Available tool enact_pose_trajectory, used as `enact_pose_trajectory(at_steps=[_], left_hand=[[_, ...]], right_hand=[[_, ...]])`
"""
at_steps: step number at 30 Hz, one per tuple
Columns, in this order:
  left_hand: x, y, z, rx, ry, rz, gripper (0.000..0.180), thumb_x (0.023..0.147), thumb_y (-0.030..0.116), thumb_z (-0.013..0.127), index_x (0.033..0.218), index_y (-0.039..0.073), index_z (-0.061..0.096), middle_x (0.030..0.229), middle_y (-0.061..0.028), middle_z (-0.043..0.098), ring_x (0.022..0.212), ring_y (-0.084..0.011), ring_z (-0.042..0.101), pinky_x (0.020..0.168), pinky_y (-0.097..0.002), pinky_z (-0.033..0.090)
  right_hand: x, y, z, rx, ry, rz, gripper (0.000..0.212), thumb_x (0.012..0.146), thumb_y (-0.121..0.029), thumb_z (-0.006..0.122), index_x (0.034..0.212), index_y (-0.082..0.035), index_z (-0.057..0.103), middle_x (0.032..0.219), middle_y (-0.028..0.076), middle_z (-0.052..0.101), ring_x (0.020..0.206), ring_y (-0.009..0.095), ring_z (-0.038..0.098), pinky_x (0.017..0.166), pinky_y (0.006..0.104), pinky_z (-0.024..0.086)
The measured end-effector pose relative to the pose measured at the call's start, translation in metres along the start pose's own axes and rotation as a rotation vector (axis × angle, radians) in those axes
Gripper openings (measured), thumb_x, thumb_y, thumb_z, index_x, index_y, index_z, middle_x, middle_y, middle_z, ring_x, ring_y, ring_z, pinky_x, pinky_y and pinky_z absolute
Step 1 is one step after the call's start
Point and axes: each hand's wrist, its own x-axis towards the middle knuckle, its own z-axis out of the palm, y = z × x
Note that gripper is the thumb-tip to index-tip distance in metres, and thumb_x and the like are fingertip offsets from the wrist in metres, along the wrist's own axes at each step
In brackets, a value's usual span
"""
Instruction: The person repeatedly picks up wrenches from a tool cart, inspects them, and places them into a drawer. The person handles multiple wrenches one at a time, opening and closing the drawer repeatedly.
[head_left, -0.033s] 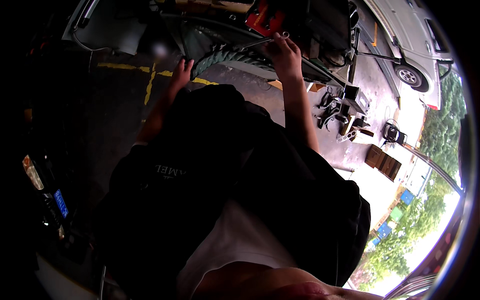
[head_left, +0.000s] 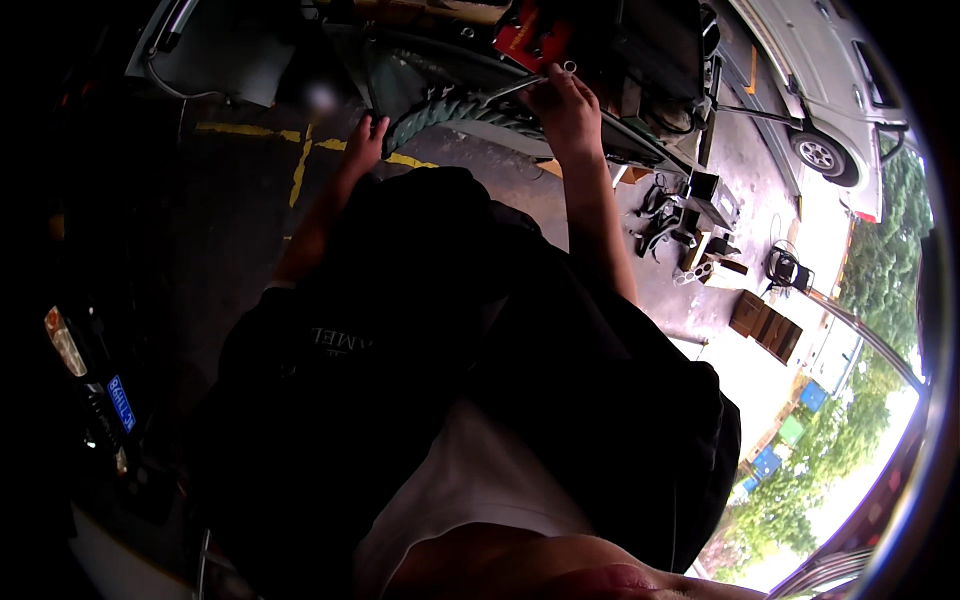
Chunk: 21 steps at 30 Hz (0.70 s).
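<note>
My right hand (head_left: 568, 110) is closed around a metal spanner (head_left: 515, 87), whose ring end sticks out past the fingers on the right. The other end of the spanner reaches down left over a dark green ribbed holder (head_left: 440, 114), which looks curved in this view. Near the left end of that holder is my left hand (head_left: 366, 142), with two fingertips stretched up and apart at its edge. Whether those fingers press on the edge is too dark to tell. Just beyond my right hand lies a red case or tray (head_left: 530, 38) with dark shapes on it.
A grey cabinet (head_left: 215, 60) stands at the far left. Yellow lines (head_left: 300, 172) mark the dark floor. Black straps (head_left: 657, 215) and cardboard boxes (head_left: 765, 325) lie on the floor at right. A white vehicle (head_left: 830, 100) is parked beyond; a car's front (head_left: 90, 390) shows at left.
My right hand and the spanner have shifted very slightly left. My left hand stays in place at the holder's end.
</note>
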Motion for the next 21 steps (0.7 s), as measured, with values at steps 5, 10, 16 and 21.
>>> enact_pose_trajectory(at_steps=[5, 10, 16, 21], left_hand=[[0.001, -0.009, 0.002, -0.017, 0.022, 0.011, 0.042, 0.097, 0.042, 0.053, 0.108, 0.001, 0.054, 0.097, -0.0231, 0.066, 0.093, -0.042, 0.063, 0.076, -0.0471, 0.049], [-0.003, -0.008, 0.001, 0.013, 0.025, 0.003, 0.043, 0.097, 0.043, 0.053, 0.108, 0.002, 0.054, 0.097, -0.0228, 0.067, 0.093, -0.0421, 0.064, 0.075, -0.0473, 0.049], [-0.004, -0.002, 0.001, -0.012, 0.011, -0.034, 0.042, 0.097, 0.043, 0.053, 0.108, 0.002, 0.054, 0.095, -0.0224, 0.067, 0.092, -0.0426, 0.063, 0.074, -0.0479, 0.049], [-0.005, -0.011, 0.004, -0.024, 0.044, 0.001, 0.041, 0.097, 0.042, 0.053, 0.107, 0.002, 0.054, 0.093, -0.0223, 0.066, 0.091, -0.0428, 0.063, 0.073, -0.0477, 0.049]], right_hand=[[-0.006, 0.017, 0.019, 0.136, 0.023, 0.093, 0.022, 0.098, -0.021, 0.053, 0.1, -0.001, 0.061, 0.092, 0.013, 0.068, 0.084, 0.025, 0.068, 0.076, 0.0389, 0.059], [-0.004, 0.038, 0.013, 0.205, 0.028, 0.123, 0.024, 0.098, -0.023, 0.052, 0.1, 0.0, 0.06, 0.093, 0.015, 0.068, 0.088, 0.029, 0.068, 0.081, 0.0432, 0.057], [-0.007, 0.042, 0.013, 0.219, 0.041, 0.138, 0.027, 0.099, -0.023, 0.048, 0.103, 0.001, 0.059, 0.094, 0.017, 0.067, 0.092, 0.031, 0.067, 0.086, 0.0463, 0.055], [-0.008, 0.045, 0.015, 0.122, 0.037, 0.144, 0.028, 0.1, -0.023, 0.048, 0.103, 0.002, 0.059, 0.094, 0.014, 0.067, 0.089, 0.027, 0.066, 0.086, 0.045, 0.055]])
